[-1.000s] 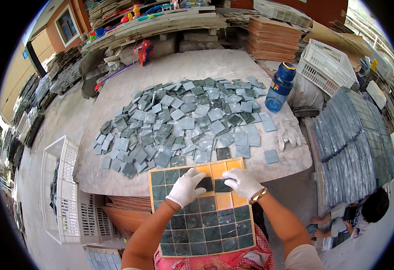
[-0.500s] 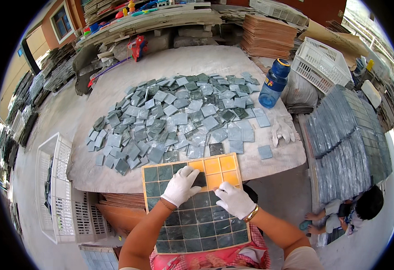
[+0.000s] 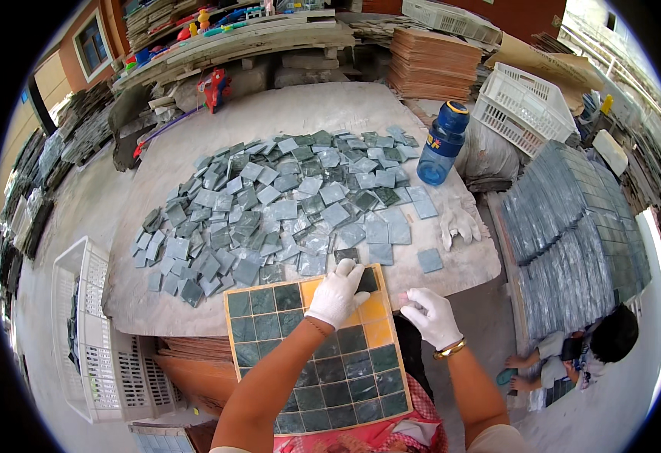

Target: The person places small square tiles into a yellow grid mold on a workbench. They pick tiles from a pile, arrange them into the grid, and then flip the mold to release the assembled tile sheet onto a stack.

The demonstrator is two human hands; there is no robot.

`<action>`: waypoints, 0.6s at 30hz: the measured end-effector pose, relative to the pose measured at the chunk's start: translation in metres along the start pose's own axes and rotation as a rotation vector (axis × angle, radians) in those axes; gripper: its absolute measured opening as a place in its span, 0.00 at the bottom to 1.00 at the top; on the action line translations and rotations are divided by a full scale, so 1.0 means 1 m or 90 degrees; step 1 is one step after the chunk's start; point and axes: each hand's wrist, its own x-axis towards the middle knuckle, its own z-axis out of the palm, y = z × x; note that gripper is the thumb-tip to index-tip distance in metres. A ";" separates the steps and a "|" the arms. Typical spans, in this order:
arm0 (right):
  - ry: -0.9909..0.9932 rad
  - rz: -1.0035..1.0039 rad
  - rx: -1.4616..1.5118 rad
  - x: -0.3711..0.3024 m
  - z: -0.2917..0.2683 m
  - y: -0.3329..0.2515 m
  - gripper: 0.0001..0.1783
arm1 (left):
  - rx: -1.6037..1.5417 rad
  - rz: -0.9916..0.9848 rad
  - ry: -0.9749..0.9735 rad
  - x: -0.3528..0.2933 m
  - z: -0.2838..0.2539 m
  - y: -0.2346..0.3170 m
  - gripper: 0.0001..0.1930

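A square grid board (image 3: 395,356) with a pale wooden rim lies tilted over my lap against the table edge. Dark green stone tiles (image 3: 335,370) fill most of its cells, while a few cells near the upper right show bare yellow. My left hand (image 3: 336,296), in a white glove, has thumb and fingers on a dark tile (image 3: 367,281) at the board's top right corner. Just off the right edge is my right hand (image 3: 432,318), also gloved, its fingers curled into a loose pinch. Whatever may be between those fingertips cannot be made out.
Loose grey-green tiles (image 3: 270,194) are heaped across the table (image 3: 323,102). A blue bottle (image 3: 441,147), an empty glove (image 3: 459,228) and a single tile (image 3: 429,260) lie along its right side. White crate (image 3: 109,355) stands left; stacked tiles (image 3: 553,249) and another person (image 3: 572,362) are right.
My left hand has moved up and right across the board with the dark tile, to its top right corner. My right hand has drawn off the board to the right. The view has shifted slightly.
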 end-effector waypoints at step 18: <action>-0.160 -0.155 -0.542 0.166 -0.020 0.029 0.14 | 0.086 -0.002 -0.027 0.063 -0.011 -0.012 0.18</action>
